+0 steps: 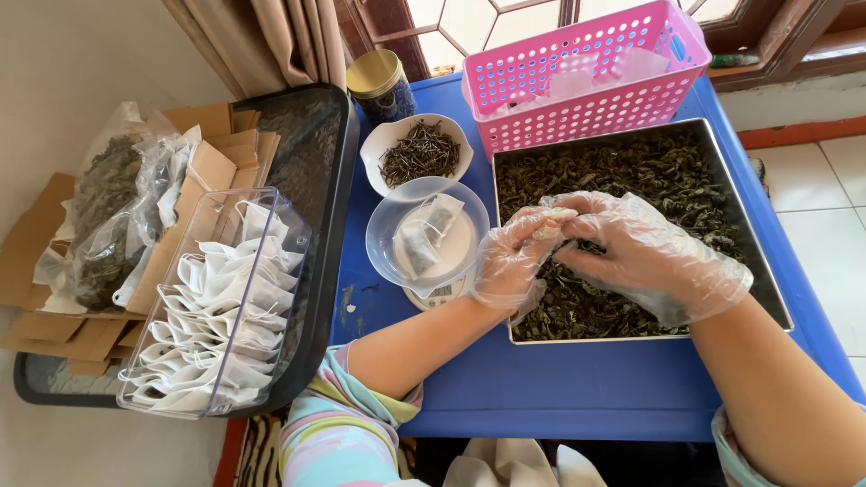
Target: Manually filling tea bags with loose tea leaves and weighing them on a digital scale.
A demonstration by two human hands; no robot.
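Both my hands wear thin clear plastic gloves and meet over a metal tray (772,298) full of dark dried tea leaves (631,171). My left hand (510,261) pinches a small white tea bag (547,231) at its fingertips. Touching the same bag from the right, my right hand (645,257) has its fingers curled on it. To the left of my hands a clear plastic bowl (383,236) stands on a small scale (438,294) and holds two filled tea bags (424,236).
A white bowl (379,144) of dried leaves and a gold-lidded jar (379,83) stand behind the scale. A pink basket (586,86) sits at the back. At left, a clear box (216,307) of empty tea bags rests on a black tray (316,171) beside cardboard and bagged leaves (108,216).
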